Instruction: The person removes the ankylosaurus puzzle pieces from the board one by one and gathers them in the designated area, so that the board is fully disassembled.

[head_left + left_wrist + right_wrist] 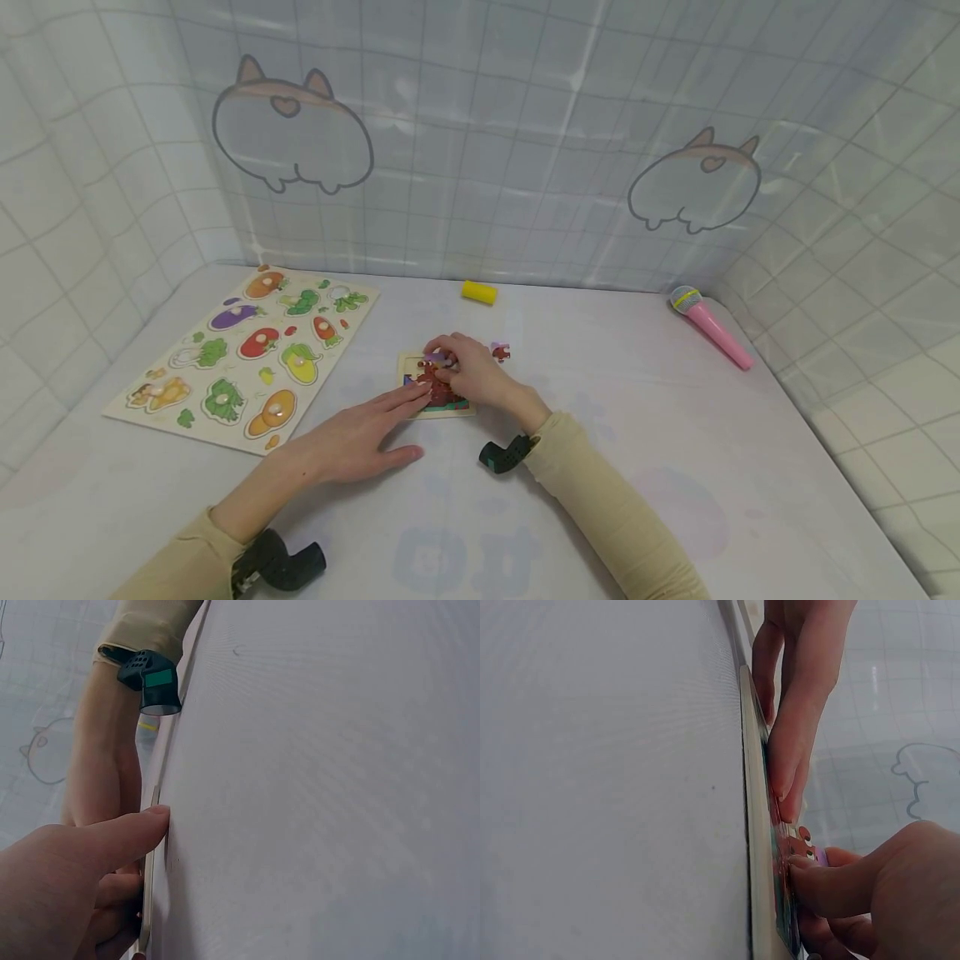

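Observation:
A small jigsaw board [405, 360] with a pale rim and a brown picture lies mid-table. My right hand [480, 375] pinches a puzzle piece [802, 844] over the board's upper part; brown with cartoon eyes and a purple bit, it stands tilted up from the surface. The left hand [352, 437] rests its straight fingertips on the picture's left side, the thumb held apart near the front edge. Just right of the board lies a loose brown and purple puzzle piece [500, 352]. The fingers hide part of the picture.
A large board of vegetable pieces [330, 392] with knobs lies at the left. Behind the jigsaw is a yellow cylinder [479, 292], and a pink toy microphone [712, 327] lies at the far right. Tiled-pattern sheeting [495, 167] rises at the back and sides.

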A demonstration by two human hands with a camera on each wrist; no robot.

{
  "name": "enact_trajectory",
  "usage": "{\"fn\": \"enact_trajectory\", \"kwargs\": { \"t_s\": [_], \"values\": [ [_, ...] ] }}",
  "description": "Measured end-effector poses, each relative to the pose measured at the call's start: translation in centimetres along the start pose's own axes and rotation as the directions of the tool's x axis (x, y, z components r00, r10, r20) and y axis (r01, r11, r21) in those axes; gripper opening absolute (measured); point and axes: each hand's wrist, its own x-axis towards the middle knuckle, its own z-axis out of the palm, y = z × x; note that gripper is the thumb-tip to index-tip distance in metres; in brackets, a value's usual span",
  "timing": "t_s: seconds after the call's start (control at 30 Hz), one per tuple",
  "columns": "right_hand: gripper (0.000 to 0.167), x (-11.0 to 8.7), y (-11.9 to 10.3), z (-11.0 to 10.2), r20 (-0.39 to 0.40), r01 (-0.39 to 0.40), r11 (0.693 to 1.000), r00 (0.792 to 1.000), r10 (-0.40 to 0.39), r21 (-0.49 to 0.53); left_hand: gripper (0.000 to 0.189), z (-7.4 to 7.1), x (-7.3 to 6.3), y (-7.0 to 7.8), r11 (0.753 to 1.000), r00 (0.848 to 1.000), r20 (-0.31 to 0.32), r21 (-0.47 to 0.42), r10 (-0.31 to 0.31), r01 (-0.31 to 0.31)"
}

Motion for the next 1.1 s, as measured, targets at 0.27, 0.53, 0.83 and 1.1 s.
{"fn": "enact_trajectory", "kwargs": {
  "t_s": [0.27,0.53,0.83,1.1],
  "values": [
    [0.027,0.01,0.22,0.12,-0.018,0.016,1.000,1.000,-0.015,0.010,0.073,-0.04,-0.02,0.05,1.000,1.000,0.006,-0.011,-0.016,0.016],
    [0.021,0.06,0.40,0.22,-0.054,0.023,0.999,0.998,-0.020,0.049,0.073,-0.07,0.02,0.04,1.000,1.000,0.003,-0.006,-0.004,0.004],
    [0.020,0.01,0.00,-0.10,-0.080,0.003,0.997,0.997,0.003,0.071,0.074,-0.11,0.01,-0.05,1.000,1.000,0.000,-0.008,0.000,0.000],
    [0.020,-0.11,-0.27,-0.39,-0.061,-0.040,0.998,0.997,0.043,0.047,0.074,-0.01,0.04,-0.18,1.000,1.000,0.007,-0.019,-0.008,0.008]
  ]
}}
